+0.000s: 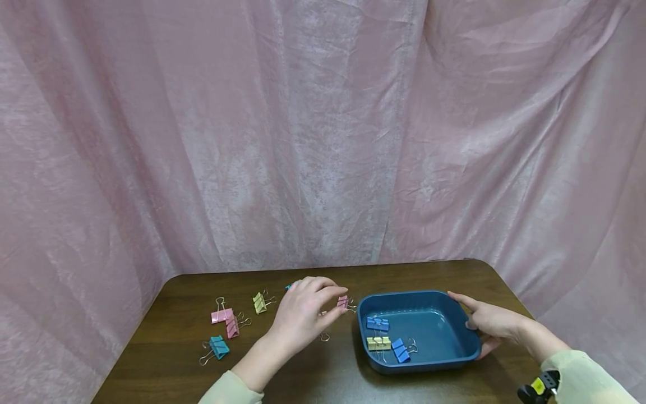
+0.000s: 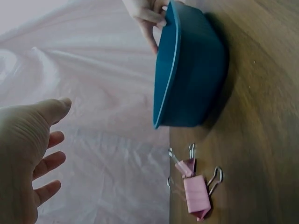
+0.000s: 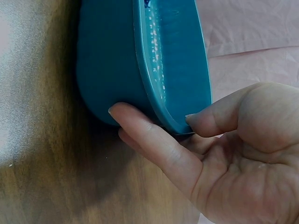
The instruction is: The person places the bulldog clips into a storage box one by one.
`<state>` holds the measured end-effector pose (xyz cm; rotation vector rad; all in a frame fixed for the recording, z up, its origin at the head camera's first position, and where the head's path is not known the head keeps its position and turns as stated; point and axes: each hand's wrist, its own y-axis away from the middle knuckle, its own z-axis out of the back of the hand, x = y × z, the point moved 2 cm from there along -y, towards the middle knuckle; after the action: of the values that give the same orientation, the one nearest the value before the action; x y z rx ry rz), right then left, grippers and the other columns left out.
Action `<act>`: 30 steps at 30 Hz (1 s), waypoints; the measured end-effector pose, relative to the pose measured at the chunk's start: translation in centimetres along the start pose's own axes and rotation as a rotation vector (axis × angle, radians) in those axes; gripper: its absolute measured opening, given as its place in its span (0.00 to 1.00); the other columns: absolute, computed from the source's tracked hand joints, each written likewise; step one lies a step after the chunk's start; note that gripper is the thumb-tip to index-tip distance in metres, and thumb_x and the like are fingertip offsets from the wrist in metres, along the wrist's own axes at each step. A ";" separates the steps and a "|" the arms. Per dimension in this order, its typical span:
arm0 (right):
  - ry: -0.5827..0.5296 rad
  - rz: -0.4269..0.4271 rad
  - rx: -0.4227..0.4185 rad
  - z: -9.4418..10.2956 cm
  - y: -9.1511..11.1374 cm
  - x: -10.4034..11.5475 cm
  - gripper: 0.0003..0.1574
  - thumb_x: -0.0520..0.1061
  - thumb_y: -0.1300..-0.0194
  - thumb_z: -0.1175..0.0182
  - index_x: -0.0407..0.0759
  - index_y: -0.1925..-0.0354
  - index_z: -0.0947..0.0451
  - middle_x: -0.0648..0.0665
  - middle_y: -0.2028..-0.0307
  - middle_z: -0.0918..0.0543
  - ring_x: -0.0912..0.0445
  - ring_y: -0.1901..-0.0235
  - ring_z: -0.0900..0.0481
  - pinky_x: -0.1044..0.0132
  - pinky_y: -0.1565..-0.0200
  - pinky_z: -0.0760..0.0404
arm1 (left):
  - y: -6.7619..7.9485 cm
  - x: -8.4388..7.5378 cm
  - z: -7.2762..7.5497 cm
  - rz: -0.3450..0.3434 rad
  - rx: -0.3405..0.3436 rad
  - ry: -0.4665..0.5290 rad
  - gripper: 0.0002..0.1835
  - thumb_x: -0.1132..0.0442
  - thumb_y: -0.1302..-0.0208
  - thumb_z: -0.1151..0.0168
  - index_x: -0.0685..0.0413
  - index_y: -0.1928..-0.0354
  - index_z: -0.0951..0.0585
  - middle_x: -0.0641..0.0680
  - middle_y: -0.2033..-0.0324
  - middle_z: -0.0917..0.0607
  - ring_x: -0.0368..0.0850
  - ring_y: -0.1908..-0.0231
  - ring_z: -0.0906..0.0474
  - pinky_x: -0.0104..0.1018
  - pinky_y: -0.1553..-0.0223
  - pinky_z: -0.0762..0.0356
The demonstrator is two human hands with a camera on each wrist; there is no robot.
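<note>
My right hand [image 1: 497, 324] grips the right end of a blue rectangular dish [image 1: 424, 367], thumb at the rim and fingers against the outer wall. Inside the dish lie two blue binder clips [image 1: 401, 350] and a yellow binder clip [image 1: 378, 343]. My left hand [image 1: 305, 308] is over the table, left of the dish, with its fingers apart and nothing between them. Near its fingertips is a pink binder clip [image 1: 342, 302]. The left wrist view shows two pink clips, the closer pink clip [image 2: 197, 193] partly hidden by my hand in the head view.
On the left of the brown wooden table [image 1: 166, 336] lie two more pink clips [image 1: 232, 325], a teal clip [image 1: 219, 347] and a yellow clip [image 1: 259, 303]. Another teal clip [image 1: 289, 286] shows behind my left hand. A pink curtain [image 1: 323, 140] hangs behind.
</note>
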<state>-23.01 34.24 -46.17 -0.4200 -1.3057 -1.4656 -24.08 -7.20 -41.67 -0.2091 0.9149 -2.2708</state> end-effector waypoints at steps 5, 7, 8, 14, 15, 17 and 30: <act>-0.003 -0.009 -0.018 0.0 0.0 -0.1 0.51 0.27 0.32 0.57 0.48 0.18 0.60 0.13 0.35 0.46 0.36 0.58 0.16 0.42 0.68 0.14 | 0.5 0.8 0.8 0.026 0.002 0.000 0.21 0.50 0.42 0.23 0.39 0.46 0.13 0.42 0.52 0.16 0.44 0.50 0.20 0.45 0.49 0.23; -0.004 -0.004 -0.017 0.0 0.0 -0.2 0.51 0.27 0.32 0.57 0.48 0.18 0.60 0.13 0.35 0.46 0.36 0.58 0.16 0.43 0.69 0.14 | 0.7 1.1 1.1 0.032 0.000 0.003 0.21 0.50 0.42 0.23 0.39 0.46 0.13 0.42 0.52 0.16 0.44 0.50 0.21 0.45 0.48 0.23; -0.001 0.002 -0.015 0.0 0.0 -0.2 0.51 0.27 0.32 0.57 0.48 0.18 0.60 0.13 0.35 0.46 0.37 0.58 0.16 0.43 0.69 0.14 | 0.7 1.2 1.3 0.033 -0.003 0.003 0.21 0.50 0.42 0.23 0.39 0.46 0.13 0.42 0.52 0.16 0.44 0.50 0.21 0.45 0.49 0.23; -0.001 0.004 -0.021 0.0 0.0 -0.2 0.51 0.27 0.33 0.57 0.48 0.18 0.59 0.13 0.34 0.48 0.36 0.58 0.17 0.42 0.68 0.14 | 1.3 2.1 2.2 0.040 -0.022 -0.018 0.20 0.51 0.43 0.22 0.40 0.47 0.13 0.42 0.53 0.16 0.45 0.50 0.20 0.47 0.50 0.23; -0.004 0.001 -0.025 0.0 0.0 -0.2 0.51 0.27 0.33 0.57 0.49 0.18 0.59 0.14 0.34 0.48 0.36 0.58 0.17 0.42 0.68 0.14 | 1.5 2.3 2.3 0.043 -0.023 -0.021 0.20 0.51 0.43 0.22 0.40 0.48 0.13 0.42 0.53 0.16 0.45 0.50 0.20 0.47 0.50 0.23; -0.002 0.005 -0.021 -0.1 0.0 -0.1 0.51 0.27 0.33 0.57 0.48 0.18 0.60 0.13 0.35 0.47 0.36 0.58 0.17 0.42 0.68 0.14 | 1.8 2.6 2.6 0.055 -0.021 -0.026 0.20 0.51 0.43 0.22 0.40 0.48 0.12 0.42 0.53 0.16 0.45 0.50 0.20 0.47 0.49 0.23; 0.024 0.007 -0.025 0.0 0.0 -0.1 0.51 0.27 0.32 0.56 0.47 0.18 0.60 0.15 0.36 0.45 0.38 0.59 0.16 0.44 0.69 0.13 | 3.1 4.4 3.4 0.104 -0.035 -0.050 0.19 0.51 0.43 0.22 0.41 0.50 0.12 0.43 0.54 0.16 0.46 0.52 0.19 0.48 0.49 0.22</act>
<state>-23.00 34.28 -46.28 -0.4211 -1.2669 -1.4784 -24.54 -13.59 -41.69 -0.2280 0.9192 -2.1461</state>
